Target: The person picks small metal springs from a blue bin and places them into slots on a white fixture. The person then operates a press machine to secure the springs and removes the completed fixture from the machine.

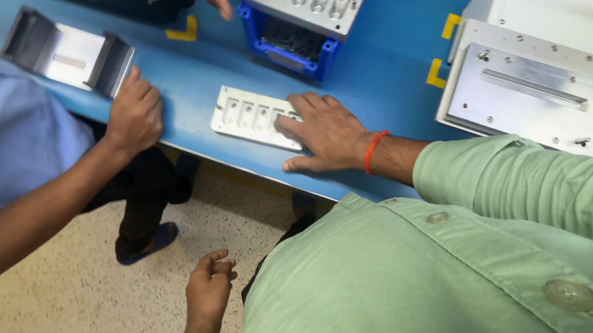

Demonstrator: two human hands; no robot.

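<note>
A flat, pale grey rectangular plate [252, 115] is seen lying on the blue table [387, 36], close to its near edge and set at a slant to it. A row of small keyhole-shaped recesses is cut into its top face; four or so can be counted, though the far end is hidden. That end is covered by the right hand [325, 133], laid flat with fingers spread. The left hand [209, 286] is held loosely curled, off the table and above the speckled floor, touching nothing.

No packages, labels, signs or screens in view — none on the bench, none beside it
</note>
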